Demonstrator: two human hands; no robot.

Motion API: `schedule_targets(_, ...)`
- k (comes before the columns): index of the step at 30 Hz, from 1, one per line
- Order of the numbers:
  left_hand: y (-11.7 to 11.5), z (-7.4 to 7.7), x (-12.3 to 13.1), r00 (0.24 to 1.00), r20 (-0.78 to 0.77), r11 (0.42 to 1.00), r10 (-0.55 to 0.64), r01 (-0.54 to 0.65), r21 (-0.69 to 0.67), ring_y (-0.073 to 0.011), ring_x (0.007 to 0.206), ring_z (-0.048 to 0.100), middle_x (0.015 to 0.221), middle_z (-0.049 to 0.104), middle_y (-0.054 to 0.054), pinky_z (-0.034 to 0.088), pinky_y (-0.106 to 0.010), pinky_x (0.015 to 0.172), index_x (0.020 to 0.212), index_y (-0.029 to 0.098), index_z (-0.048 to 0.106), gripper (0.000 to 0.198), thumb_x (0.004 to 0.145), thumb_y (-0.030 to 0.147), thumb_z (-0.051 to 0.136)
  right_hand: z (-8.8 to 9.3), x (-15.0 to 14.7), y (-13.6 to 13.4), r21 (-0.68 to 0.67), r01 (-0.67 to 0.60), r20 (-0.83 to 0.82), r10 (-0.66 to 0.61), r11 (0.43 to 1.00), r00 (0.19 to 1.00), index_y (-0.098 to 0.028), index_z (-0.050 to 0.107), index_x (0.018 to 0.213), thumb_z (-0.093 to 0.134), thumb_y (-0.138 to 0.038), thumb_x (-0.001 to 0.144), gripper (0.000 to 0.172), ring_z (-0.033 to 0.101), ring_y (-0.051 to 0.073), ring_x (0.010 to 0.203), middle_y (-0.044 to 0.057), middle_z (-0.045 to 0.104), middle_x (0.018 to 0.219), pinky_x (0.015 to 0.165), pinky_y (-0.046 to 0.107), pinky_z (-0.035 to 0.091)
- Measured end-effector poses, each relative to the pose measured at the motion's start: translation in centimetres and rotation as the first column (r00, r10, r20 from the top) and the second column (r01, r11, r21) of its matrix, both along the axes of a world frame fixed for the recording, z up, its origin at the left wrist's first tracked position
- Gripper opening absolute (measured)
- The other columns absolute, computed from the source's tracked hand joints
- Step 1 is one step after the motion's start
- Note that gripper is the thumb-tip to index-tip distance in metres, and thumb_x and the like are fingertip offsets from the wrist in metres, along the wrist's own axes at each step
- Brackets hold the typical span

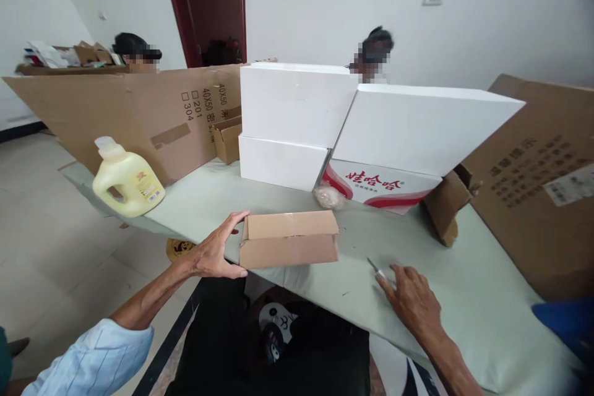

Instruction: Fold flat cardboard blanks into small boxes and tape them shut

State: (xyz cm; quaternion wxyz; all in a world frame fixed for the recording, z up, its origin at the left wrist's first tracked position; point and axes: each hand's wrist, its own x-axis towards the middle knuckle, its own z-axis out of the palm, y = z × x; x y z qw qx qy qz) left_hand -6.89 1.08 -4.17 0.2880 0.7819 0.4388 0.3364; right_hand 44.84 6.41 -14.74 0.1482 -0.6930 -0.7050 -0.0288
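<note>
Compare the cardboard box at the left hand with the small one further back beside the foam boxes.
The near cardboard box has its flaps folded shut; the far cardboard box stands with flaps open. The left hand grips the near box's end; no hand touches the far one. Both are plain brown cardboard on the same table.

A thin metal tool (375, 267) lies half hidden under the right hand (413, 300); its kind and the grip cannot be told. The small cardboard box (288, 238) hides its inside. A cardboard sheet (116, 117) and white boxes (297, 102) hide two people (134, 46) below the hair. A blue object (566, 322) is cut off at right.
</note>
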Motion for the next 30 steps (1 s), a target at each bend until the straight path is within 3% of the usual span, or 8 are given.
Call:
schedule_targets(5,0.7,-0.7,0.6,0.994,0.103,0.999,0.022,-0.027,0.045,-0.0399,0.151,0.042,0.164,0.037,-0.017,0.045,-0.058,0.119,0.162,0.029,0.024,0.109,0.071,0.03,0.085,-1.7,2.2,-0.9,-0.072,0.052,0.104,-0.045,0.996,0.994,-0.024,0.063,0.094,0.041,-0.043,0.097,0.029,0.067,0.032,0.103,0.014,0.07,0.101,0.089,0.045,0.054)
schedule_targets(9,0.9,-0.6,1.3,0.996,0.086,0.994,0.003,-0.012,0.105,-0.0391,0.148,0.044,0.158,0.041,-0.017,0.044,-0.057,0.118,0.148,0.028,0.039,0.092,0.069,0.027,0.084,-0.2,1.1,-0.7,-0.094,0.095,-0.06,-0.101,0.991,0.993,-0.025,0.054,0.088,0.037,-0.043,0.095,0.026,0.067,0.03,0.086,0.011,0.069,0.088,0.077,0.043,0.052)
schedule_targets(12,1.1,-0.3,1.6,0.998,0.053,0.991,-0.018,0.011,0.13,-0.0393,0.15,0.041,0.16,0.038,-0.019,0.04,-0.058,0.121,0.138,0.027,0.042,0.083,0.067,0.024,0.086,2.4,-0.7,-0.3,-0.056,0.087,-0.377,-0.102,0.995,0.921,-0.026,0.053,0.091,0.039,-0.053,0.095,0.031,0.063,0.024,0.069,0.005,0.064,0.075,0.067,0.037,0.05)
schedule_targets(16,1.4,0.0,2.1,0.999,0.043,0.994,-0.03,0.025,0.11,-0.0389,0.152,0.042,0.164,0.034,-0.022,0.039,-0.057,0.121,0.133,0.025,0.04,0.084,0.065,0.024,0.088,7.6,-4.7,-0.7,0.075,-0.058,-0.61,0.092,0.996,0.787,-0.025,0.058,0.098,0.048,-0.06,0.098,0.037,0.053,0.019,0.063,-0.001,0.056,0.07,0.06,0.031,0.046)
schedule_targets(19,1.5,0.5,2.1,0.998,0.05,0.993,-0.039,0.033,0.118,-0.0364,0.147,0.047,0.157,0.042,-0.021,0.041,-0.053,0.12,0.13,0.024,0.041,0.081,0.064,0.023,0.087,11.7,-8.0,-1.5,0.078,-0.259,-0.593,0.253,0.963,0.764,-0.025,0.063,0.099,0.057,-0.062,0.098,0.038,0.048,0.016,0.062,-0.003,0.054,0.069,0.057,0.028,0.043)
schedule_targets(23,1.2,1.5,1.2,0.998,0.06,0.991,-0.034,0.026,0.13,-0.0342,0.144,0.049,0.152,0.046,-0.017,0.042,-0.051,0.12,0.125,0.024,0.046,0.069,0.067,0.024,0.083,16.1,-11.3,-2.3,0.007,-0.536,-0.489,0.47,0.844,0.735,-0.024,0.067,0.098,0.049,-0.059,0.105,0.039,0.054,0.017,0.069,0.0,0.062,0.078,0.063,0.028,0.046)
schedule_targets(26,0.8,1.8,0.5,0.998,0.054,0.993,-0.035,0.029,0.119,-0.0328,0.143,0.05,0.151,0.047,-0.016,0.041,-0.049,0.12,0.121,0.023,0.049,0.062,0.068,0.023,0.081,18.1,-13.0,-2.3,-0.023,-0.61,-0.388,0.555,0.792,0.735,-0.026,0.066,0.115,0.045,-0.053,0.109,0.035,0.06,0.018,0.073,0.002,0.07,0.09,0.068,0.029,0.047)
schedule_targets(30,0.6,1.2,0.1,0.998,0.054,0.995,-0.028,0.022,0.094,-0.0345,0.149,0.045,0.154,0.045,-0.018,0.04,-0.049,0.121,0.119,0.023,0.05,0.058,0.07,0.022,0.081,19.4,-14.5,-1.6,-0.027,-0.677,-0.292,0.642,0.735,0.709,-0.025,0.062,0.105,0.042,-0.053,0.111,0.035,0.06,0.017,0.07,0.002,0.07,0.086,0.064,0.029,0.043)
